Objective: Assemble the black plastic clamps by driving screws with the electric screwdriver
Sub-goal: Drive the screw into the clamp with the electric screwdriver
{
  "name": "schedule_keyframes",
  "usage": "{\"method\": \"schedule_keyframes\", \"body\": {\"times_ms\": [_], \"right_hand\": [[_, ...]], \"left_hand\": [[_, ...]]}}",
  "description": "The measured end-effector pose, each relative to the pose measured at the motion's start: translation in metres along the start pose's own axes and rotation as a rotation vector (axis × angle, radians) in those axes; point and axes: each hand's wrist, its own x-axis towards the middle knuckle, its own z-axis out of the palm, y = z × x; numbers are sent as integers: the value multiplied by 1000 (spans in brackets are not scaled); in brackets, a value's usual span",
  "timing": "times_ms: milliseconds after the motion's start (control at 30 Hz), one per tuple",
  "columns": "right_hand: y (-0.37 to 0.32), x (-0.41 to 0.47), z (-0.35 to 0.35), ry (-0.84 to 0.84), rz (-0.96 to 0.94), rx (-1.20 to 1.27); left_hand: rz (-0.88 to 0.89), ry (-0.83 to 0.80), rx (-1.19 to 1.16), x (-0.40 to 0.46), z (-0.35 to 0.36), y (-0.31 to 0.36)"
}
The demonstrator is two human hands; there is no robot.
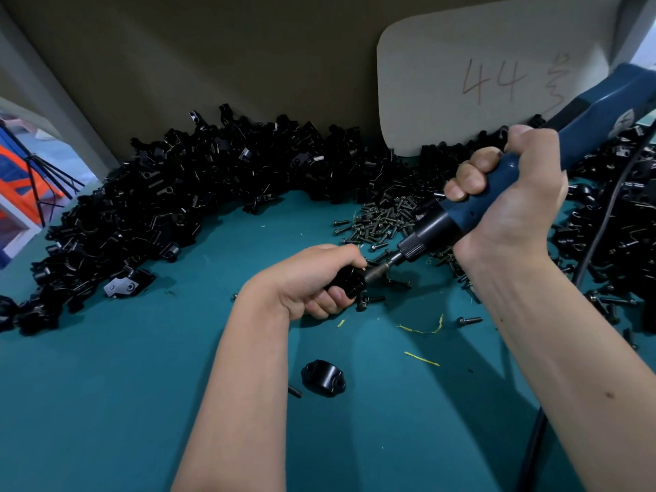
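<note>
Now L hand (pixel 312 278) fingers grip black clamp (pixel 346 280); R hand (pixel 504 193) fingers clench electric screwdriver (pixel 497 193), bit on clamp, near table (pixel 106 403) centre.

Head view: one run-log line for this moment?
left hand grips clamp | right hand grips screwdriver | bit at clamp | loose clamp half on table

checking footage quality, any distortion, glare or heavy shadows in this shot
Head view: wide-angle bending curves the wall edges and forearms; arm shadows fall on the green table beside the loose clamp half; small glints on the black clamp pile; the screwdriver looks sharp.
</note>
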Motion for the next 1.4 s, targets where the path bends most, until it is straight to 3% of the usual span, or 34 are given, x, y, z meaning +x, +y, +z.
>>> {"method": "schedule_keyframes", "body": {"times_ms": [800,1200,1400], "right_hand": [[3,-3,1,41,0,4],[-2,7,-6,175,59,-25],[-5,8,-4,182,78,11]], "left_hand": [[7,7,25,0,1,0],[26,28,66,4,7,1],[70,-35,-20,5,4,-2]]}}
